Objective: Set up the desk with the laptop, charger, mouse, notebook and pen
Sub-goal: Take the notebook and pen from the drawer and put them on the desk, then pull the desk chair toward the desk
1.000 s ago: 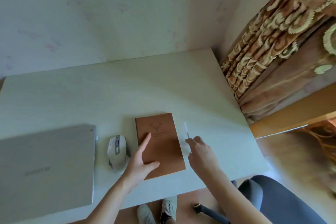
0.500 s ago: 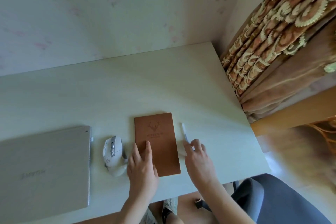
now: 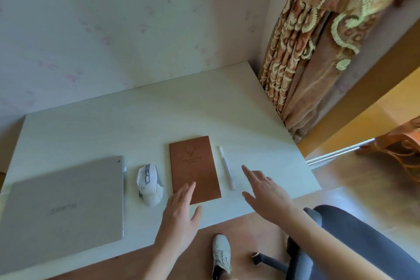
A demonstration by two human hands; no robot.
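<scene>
On the pale desk (image 3: 136,120) a closed silver laptop (image 3: 61,207) lies at the near left. A white mouse (image 3: 149,185) sits to its right. A brown notebook (image 3: 194,169) with a deer emblem lies closed beside the mouse, and a white pen (image 3: 226,167) lies just right of the notebook. My left hand (image 3: 180,218) hovers open over the notebook's near edge. My right hand (image 3: 267,191) is open to the right of the pen, apart from it. No charger is in view.
A wall backs the desk. Patterned brown curtains (image 3: 313,52) hang at the desk's right end. A dark office chair (image 3: 354,243) stands at the lower right, and a white shoe (image 3: 221,254) shows on the wooden floor below the desk edge.
My right hand has let go of the pen, which now lies beside the notebook, and has drawn back to the right. My left hand has slid off the notebook toward the near edge.
</scene>
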